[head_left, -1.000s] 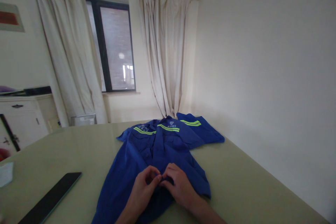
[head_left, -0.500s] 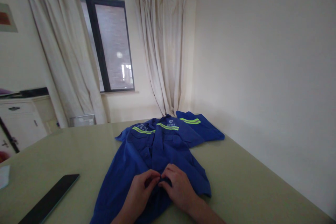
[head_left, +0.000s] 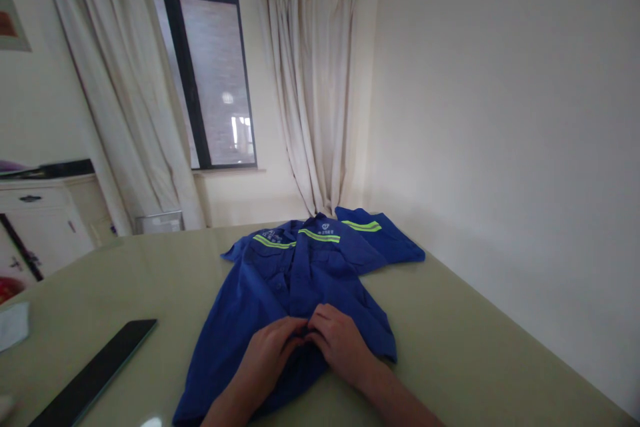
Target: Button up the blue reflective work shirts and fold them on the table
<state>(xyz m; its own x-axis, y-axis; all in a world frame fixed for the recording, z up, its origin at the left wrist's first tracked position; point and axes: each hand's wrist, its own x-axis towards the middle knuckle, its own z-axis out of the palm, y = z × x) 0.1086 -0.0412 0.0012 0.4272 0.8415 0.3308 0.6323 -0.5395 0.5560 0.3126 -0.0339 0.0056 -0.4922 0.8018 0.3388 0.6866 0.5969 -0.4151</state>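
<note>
A blue short-sleeved work shirt with yellow-green stripes and white printing lies front up, its collar toward the window. At the lower part of its front placket, my left hand and my right hand meet fingertip to fingertip. Both pinch the shirt's cloth between thumb and fingers. Whatever small part sits between the fingertips is hidden. Farther up the placket, a button shows near the open edge.
The shirt rests on a pale green table beside a white wall. A long dark flat object lies to the left. A folded blue garment with a stripe is behind the shirt's right side. A whitish cloth or paper sits at the left edge.
My fingertips have drawn closer together, and the gap between thumb and fingers has narrowed on both hands. The view has shifted slightly; the shirt lies much as before.
</note>
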